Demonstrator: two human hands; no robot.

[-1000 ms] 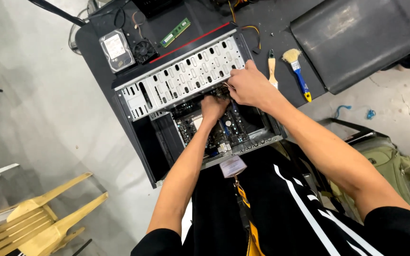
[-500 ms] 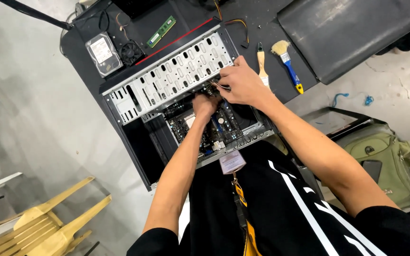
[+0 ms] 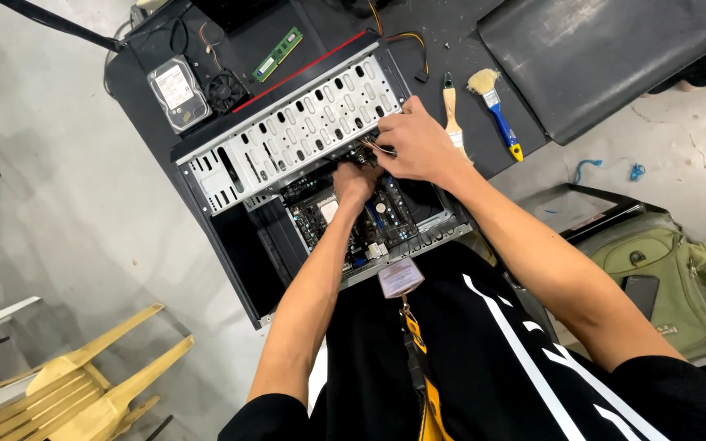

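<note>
An open desktop computer case (image 3: 230, 237) lies on its side on a dark table. A perforated silver drive cage (image 3: 288, 135) spans its far side and the motherboard (image 3: 386, 216) shows below. My left hand (image 3: 355, 181) reaches down inside, fingers curled at the board's far edge. My right hand (image 3: 416, 147) is just right of it at the cage's corner, pinching a bundle of thin wires (image 3: 372, 147). What the left fingers hold is hidden.
A hard drive (image 3: 176, 91), a small fan (image 3: 227, 88) and a green memory stick (image 3: 279, 55) lie beyond the case. Two brushes (image 3: 493, 106) lie on the right. A dark side panel (image 3: 606, 57), a green backpack (image 3: 672, 278) and yellow chairs (image 3: 75, 384) surround me.
My view has shifted slightly, so the case sits a little differently in frame. Both hands stay inside the case at the cage's corner, with the right hand moved slightly.
</note>
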